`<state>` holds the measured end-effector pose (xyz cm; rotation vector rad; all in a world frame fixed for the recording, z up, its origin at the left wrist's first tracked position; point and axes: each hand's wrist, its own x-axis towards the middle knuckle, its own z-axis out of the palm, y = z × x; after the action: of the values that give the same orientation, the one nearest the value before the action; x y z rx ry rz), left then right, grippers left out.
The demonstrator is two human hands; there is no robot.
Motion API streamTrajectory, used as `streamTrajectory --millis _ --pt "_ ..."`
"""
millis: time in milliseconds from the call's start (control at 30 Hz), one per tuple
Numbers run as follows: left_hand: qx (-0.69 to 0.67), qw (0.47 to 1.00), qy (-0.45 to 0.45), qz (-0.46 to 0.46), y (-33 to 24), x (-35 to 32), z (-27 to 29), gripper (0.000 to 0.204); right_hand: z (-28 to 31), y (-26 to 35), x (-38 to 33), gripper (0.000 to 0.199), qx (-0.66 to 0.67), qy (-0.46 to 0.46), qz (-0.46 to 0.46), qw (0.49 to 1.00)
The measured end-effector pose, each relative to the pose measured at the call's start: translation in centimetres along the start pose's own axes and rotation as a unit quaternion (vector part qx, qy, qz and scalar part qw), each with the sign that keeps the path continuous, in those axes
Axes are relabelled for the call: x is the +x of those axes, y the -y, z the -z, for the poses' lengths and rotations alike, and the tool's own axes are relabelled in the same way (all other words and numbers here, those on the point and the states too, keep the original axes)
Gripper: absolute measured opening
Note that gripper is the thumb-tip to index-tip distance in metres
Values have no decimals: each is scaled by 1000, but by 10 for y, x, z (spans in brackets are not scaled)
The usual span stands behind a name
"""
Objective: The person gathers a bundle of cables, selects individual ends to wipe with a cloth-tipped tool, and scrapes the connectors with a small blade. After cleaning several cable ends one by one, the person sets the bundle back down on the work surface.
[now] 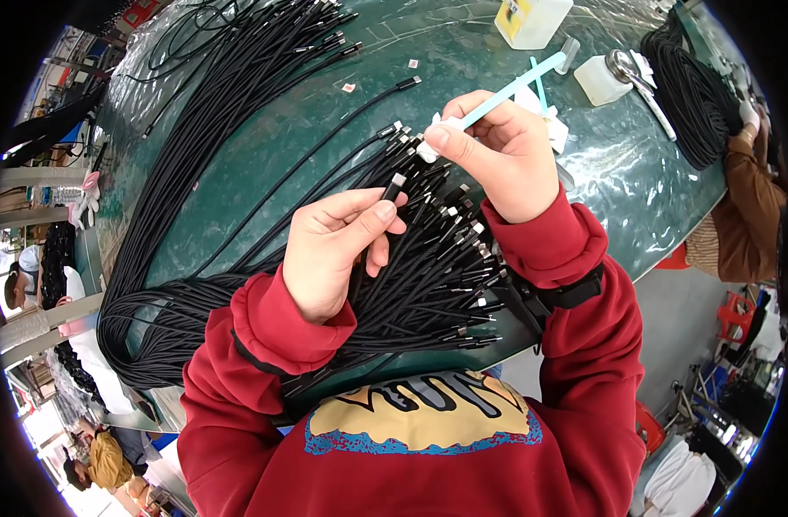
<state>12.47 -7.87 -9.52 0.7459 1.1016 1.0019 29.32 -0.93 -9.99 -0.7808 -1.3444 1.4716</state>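
Note:
My left hand (338,237) pinches the black plug of a USB cable (395,186), its metal tip pointing up and away from me. Just right of it, my right hand (506,151) grips a light blue stick (515,90) together with a crumpled white wipe (430,148) at its lower end. The wipe is close to the plug but apart from it. Beneath both hands lies a large bundle of black cables (411,276), with many metal-tipped ends fanned out to the right. The bundle bends round at the left of the table.
On the green table (265,112) stand a white bottle with a yellow label (532,21) and a translucent container with a metal top (603,79). Another black cable coil (683,90) lies at the far right, near a person in a brown sleeve (747,198). Red stools (735,316) stand beyond.

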Motion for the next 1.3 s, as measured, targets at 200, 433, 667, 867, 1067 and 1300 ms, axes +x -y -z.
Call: streamTrajectory --millis 200,433,667,867,1067,1300 --pt "4 999 -30 18 2 2 0 17 -12 -1 -4 11 -148 81 56 984" --pt "-11 999 -18 31 2 2 2 17 -12 -1 -5 10 -161 45 76 983" --pt "-4 999 -14 37 0 2 0 17 -9 2 -2 9 -117 38 24 992" --pt "-11 999 -14 47 -3 0 1 17 -10 -6 -3 9 -133 62 33 989" --pt "-13 999 -17 40 -3 1 0 18 -4 -2 -3 8 -120 71 19 990" --pt "7 1000 -8 24 -1 0 0 20 -2 0 0 8 -163 25 52 985"
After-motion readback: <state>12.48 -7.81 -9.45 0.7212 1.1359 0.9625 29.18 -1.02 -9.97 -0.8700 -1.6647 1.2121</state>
